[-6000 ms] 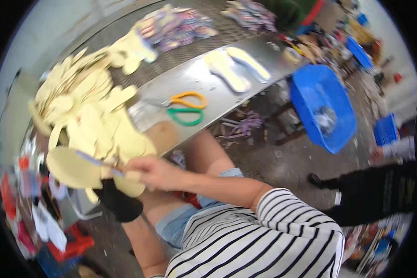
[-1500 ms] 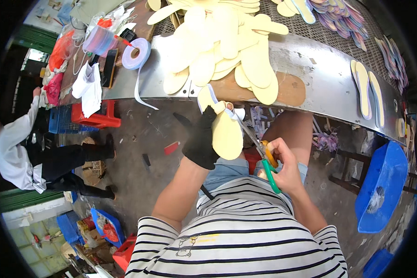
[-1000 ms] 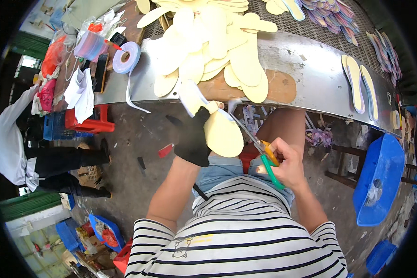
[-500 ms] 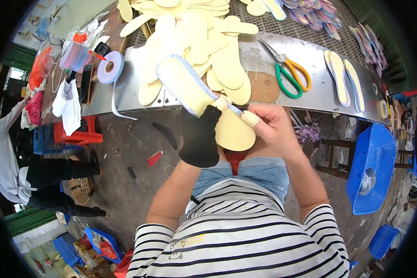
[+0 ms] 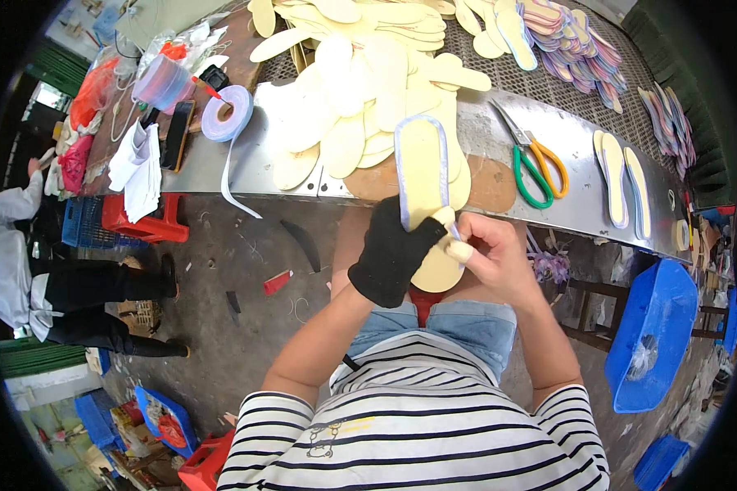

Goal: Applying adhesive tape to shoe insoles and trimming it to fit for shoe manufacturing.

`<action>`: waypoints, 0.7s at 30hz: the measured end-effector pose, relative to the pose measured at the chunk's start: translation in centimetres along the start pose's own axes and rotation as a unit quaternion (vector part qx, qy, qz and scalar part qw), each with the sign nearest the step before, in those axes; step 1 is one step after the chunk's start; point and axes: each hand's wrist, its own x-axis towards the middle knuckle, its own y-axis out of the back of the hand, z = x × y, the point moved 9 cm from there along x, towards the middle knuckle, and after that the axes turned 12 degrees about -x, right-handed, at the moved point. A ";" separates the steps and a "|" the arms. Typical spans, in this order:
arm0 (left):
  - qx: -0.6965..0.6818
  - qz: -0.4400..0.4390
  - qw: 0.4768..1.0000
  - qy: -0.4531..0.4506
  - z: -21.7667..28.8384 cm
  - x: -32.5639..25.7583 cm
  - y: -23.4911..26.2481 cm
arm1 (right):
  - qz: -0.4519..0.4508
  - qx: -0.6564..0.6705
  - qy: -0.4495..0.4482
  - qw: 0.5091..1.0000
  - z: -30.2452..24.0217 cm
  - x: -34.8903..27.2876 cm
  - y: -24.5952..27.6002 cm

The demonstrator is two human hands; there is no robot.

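Upright over the bench's near edge is a pale yellow insole [image 5: 423, 168], with light blue edging tape [image 5: 445, 176] around its far part. My left hand [image 5: 391, 255], in a black fingerless glove, is closed on the insole's left side, its thumb across the face. At the right edge my right hand [image 5: 496, 255] pinches the edging tape, a cream cover on its thumb. Beyond the hands lies a heap of plain yellow insoles [image 5: 360, 82]. Part of the held insole's middle is hidden by my fingers.
Scissors [image 5: 535, 168] with green and orange handles lie to the right, near edged insoles [image 5: 612, 180]. A tape roll [image 5: 239, 110] sits on the left, its loose end over the bench edge. A blue tub [image 5: 659, 327] stands at the right. Another person [image 5: 24, 254] is at far left.
The insole has turned from leaning left to nearly upright. My right hand has moved in along its edge, nearer my left hand. The whole view has shifted a little.
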 end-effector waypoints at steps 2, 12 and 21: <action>-0.007 -0.082 0.995 0.048 -0.9 -0.4 -1.4 | 0.029 0.094 -0.017 0.995 0.1 0.6 1.7; 0.000 -0.114 0.992 -0.057 2.9 1.5 -2.7 | 0.089 -0.084 0.093 0.988 -4.9 3.8 5.0; 0.016 0.020 0.994 -0.109 4.7 1.9 -3.5 | 0.121 0.088 0.018 0.989 -2.5 2.1 3.8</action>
